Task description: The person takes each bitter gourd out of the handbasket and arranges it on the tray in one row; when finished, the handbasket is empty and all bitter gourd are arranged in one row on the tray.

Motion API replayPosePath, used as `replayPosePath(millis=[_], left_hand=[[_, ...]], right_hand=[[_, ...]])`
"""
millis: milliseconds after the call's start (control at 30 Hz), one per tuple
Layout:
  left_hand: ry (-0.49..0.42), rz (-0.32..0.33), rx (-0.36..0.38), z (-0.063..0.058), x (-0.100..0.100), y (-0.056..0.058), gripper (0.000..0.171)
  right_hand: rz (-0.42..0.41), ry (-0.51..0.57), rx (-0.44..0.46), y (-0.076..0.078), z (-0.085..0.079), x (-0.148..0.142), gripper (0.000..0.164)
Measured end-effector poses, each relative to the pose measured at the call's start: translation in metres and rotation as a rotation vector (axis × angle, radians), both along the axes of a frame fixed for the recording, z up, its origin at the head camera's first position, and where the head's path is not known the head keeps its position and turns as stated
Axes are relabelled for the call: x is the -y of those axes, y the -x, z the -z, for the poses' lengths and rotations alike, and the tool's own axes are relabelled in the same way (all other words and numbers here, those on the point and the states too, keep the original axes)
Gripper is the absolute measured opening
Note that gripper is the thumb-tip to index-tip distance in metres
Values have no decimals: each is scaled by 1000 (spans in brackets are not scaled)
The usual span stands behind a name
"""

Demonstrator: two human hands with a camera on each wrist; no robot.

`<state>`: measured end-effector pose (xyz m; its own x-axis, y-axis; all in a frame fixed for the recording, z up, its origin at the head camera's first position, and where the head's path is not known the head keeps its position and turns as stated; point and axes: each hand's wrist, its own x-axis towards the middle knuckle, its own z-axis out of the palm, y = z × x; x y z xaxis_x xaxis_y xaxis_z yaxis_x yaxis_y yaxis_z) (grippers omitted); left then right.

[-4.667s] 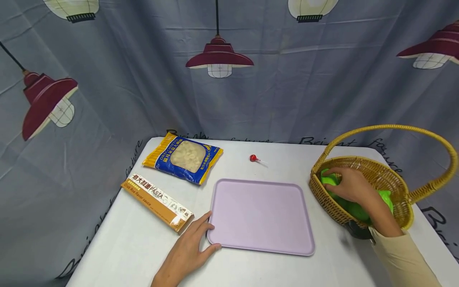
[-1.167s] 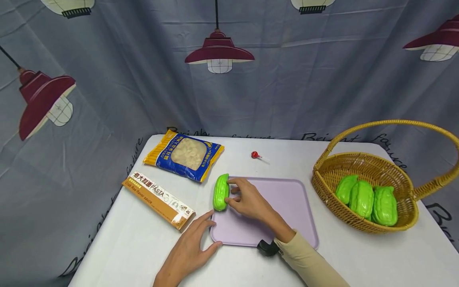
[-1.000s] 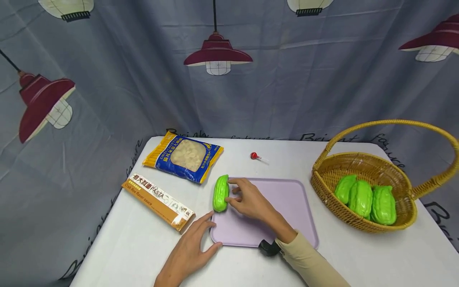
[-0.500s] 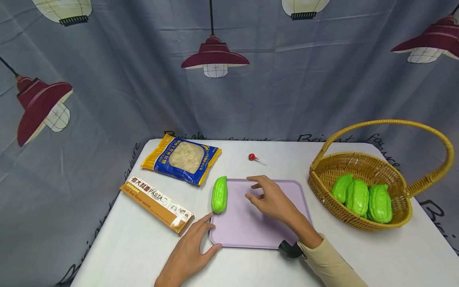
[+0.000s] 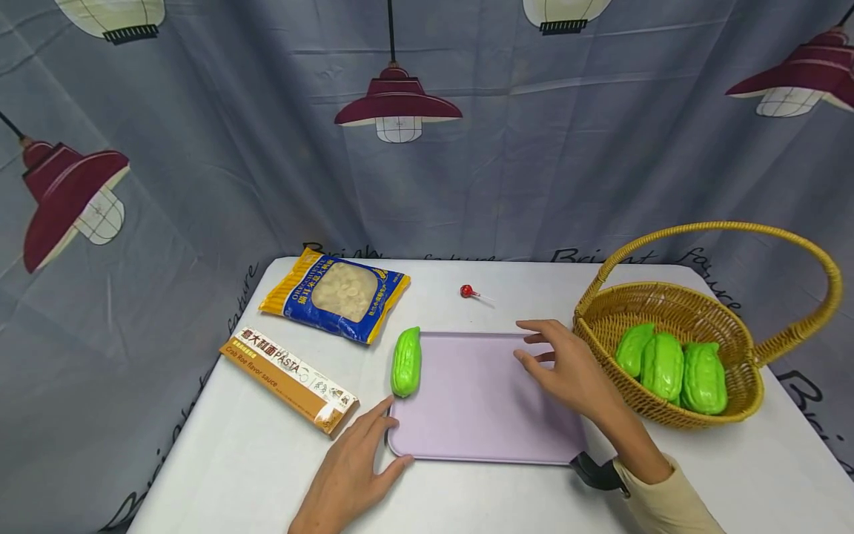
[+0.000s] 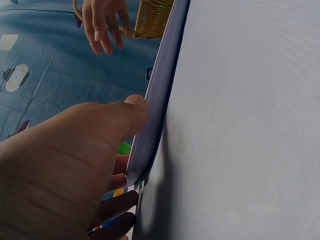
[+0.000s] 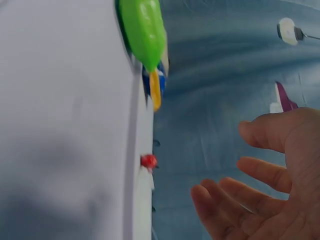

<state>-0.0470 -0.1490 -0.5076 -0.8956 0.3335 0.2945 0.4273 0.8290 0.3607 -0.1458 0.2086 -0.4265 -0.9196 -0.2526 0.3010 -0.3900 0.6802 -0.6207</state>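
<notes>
A pale purple tray [image 5: 480, 408] lies on the white table, with a shiny green ribbed vegetable, like a bitter melon [image 5: 406, 362], along its left edge. My left hand [image 5: 353, 471] rests at the tray's near-left corner, fingers spread; in the left wrist view its thumb [image 6: 134, 116] touches the rim. Over the tray's right part hovers my right hand [image 5: 575, 371], fingers loosely bent and apart, holding nothing. The right wrist view shows nothing between those fingers [image 7: 265, 172]. To the right, a wicker basket [image 5: 600, 371] contains three more green ribbed vegetables [image 5: 663, 367].
A blue and yellow pasta bag [image 5: 340, 295] lies at the back left, with an orange and white pasta box [image 5: 290, 380] in front of it. A red lollipop [image 5: 466, 291] lies behind the tray. The basket's tall handle [image 5: 720, 226] arches upward. A grey printed curtain [image 5: 500, 185] hangs behind.
My right hand took a green vegetable from the basket and set it along the tray's left edge. It let go and moved right, back toward the basket. My left hand stayed at the corner.
</notes>
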Motion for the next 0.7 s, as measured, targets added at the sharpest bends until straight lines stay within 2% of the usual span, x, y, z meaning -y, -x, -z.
replayPosePath(millis=[333, 567, 700], left_hand=[[10, -7, -1, -1, 0, 0, 50], [8, -16, 20, -1, -1, -1, 49], [-3, -21, 23, -1, -2, -1, 48]], right_hand=[[53, -20, -107, -12, -13, -33, 48], [126, -56, -59, -19, -20, -56, 49], [158, -91, -82, -21, -22, -70, 49]])
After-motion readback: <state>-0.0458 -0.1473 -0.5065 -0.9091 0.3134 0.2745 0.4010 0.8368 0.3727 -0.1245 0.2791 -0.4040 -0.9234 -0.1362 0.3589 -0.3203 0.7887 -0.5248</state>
